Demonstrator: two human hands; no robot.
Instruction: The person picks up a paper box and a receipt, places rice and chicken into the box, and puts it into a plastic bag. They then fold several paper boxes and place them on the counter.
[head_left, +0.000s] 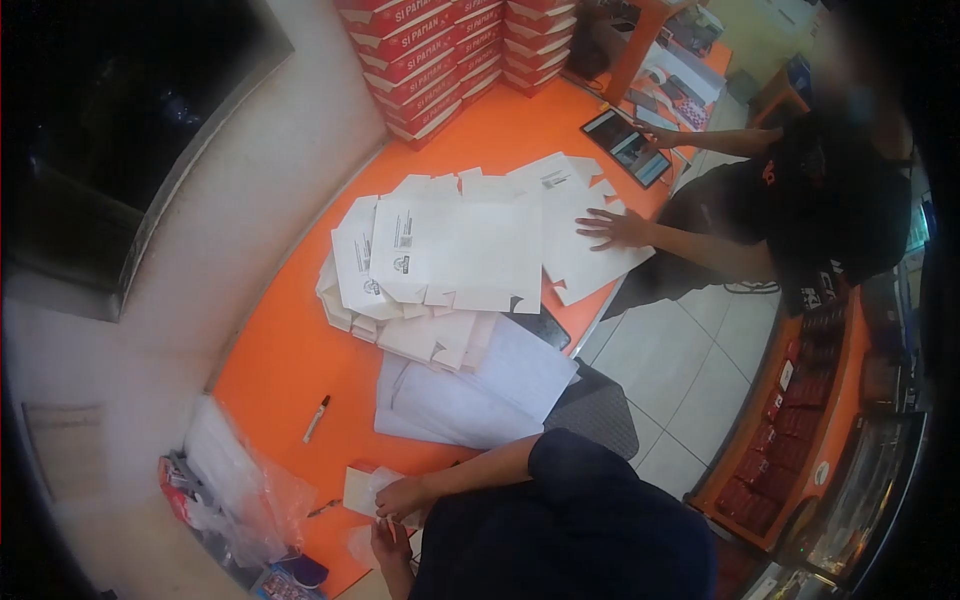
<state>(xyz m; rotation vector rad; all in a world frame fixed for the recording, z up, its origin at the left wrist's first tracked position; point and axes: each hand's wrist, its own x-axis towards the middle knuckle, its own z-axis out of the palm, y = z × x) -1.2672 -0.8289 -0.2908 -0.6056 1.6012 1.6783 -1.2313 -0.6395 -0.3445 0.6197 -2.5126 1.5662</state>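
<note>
My right hand (400, 497) is closed over the table's near edge, beside a small pale pad or box (358, 490) with a reddish edge. Thin whitish material shows by its fingers. Just below it, my left hand (391, 545) is closed, with a small pale piece at the fingertips that is too blurred to name. Another whitish, see-through scrap (360, 545) lies beside the left hand. A marker pen (316, 419) rests on the orange table (275, 370), beyond both hands.
Flat white printed cartons (480, 240) and white paper sheets (480, 390) lie mid-table. Red boxes (415, 75) stand stacked behind. A co-worker's hand (615, 230) lies spread on a carton; the other touches a tablet (627, 147). Plastic bags (235, 480) sit at the left edge.
</note>
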